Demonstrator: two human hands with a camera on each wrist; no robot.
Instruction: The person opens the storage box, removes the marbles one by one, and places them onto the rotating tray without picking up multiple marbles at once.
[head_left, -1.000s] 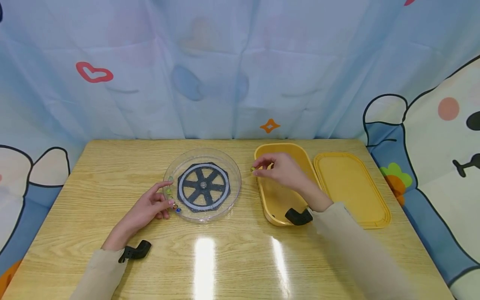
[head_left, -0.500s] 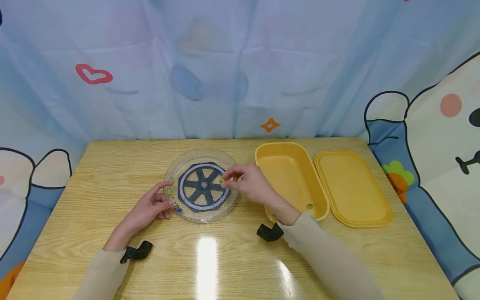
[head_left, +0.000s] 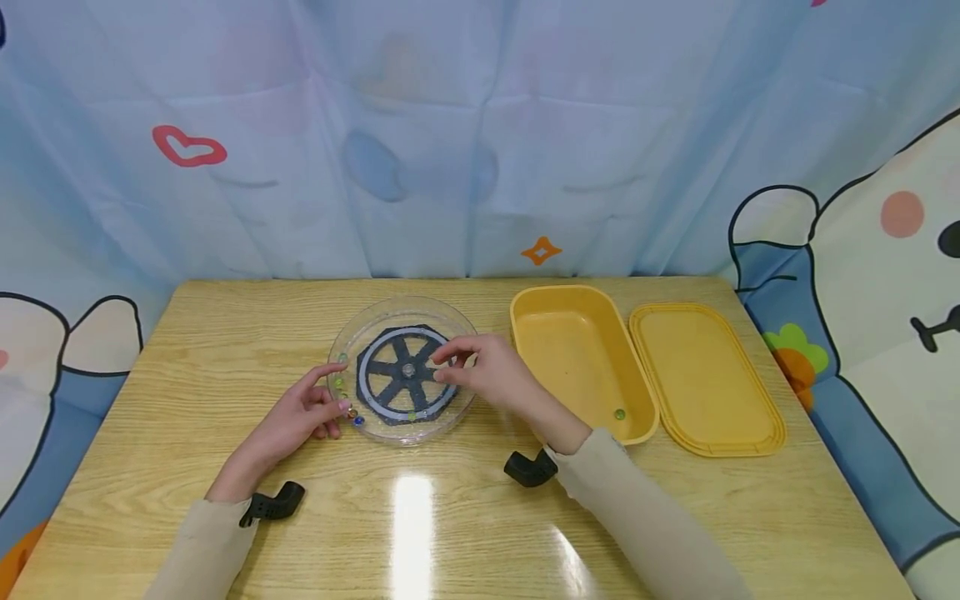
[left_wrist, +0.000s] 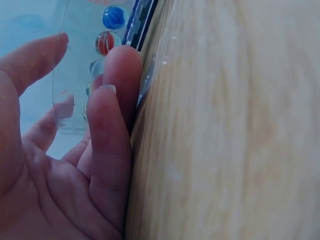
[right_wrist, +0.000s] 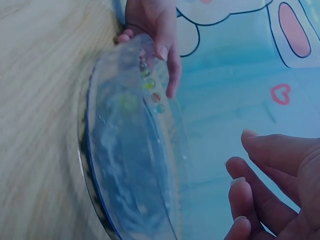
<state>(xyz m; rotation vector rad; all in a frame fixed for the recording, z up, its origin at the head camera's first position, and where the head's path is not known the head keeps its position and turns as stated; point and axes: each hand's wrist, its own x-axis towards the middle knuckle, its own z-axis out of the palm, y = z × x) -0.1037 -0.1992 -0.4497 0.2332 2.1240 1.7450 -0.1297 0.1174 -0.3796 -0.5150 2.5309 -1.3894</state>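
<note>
A round clear plastic dish [head_left: 454,415] with a dark spoked wheel pattern in its base lies on the table. Several glass marbles [head_left: 358,421] line its left side, and a yellow-green marble [head_left: 412,416] is near its front. My left hand [head_left: 300,412] holds the dish's left rim, thumb and index finger at the edge, other fingers curled outside; the blue marble [left_wrist: 115,17] shows near it in the left wrist view. Over the dish's right part hovers my right hand [head_left: 491,371]. A gap shows between its thumb and index finger [right_wrist: 280,150], with nothing held.
Right of the dish stands a yellow tub [head_left: 570,367], with one green marble [head_left: 619,414] inside at the front. Its yellow lid [head_left: 705,379] lies beside it on the wooden table [head_left: 247,333]. A printed curtain [head_left: 420,125] hangs behind.
My right hand has come left from the tub to the dish with a yellowish marble and let it go; that marble now appears near the dish's front. My left hand has stayed put.
</note>
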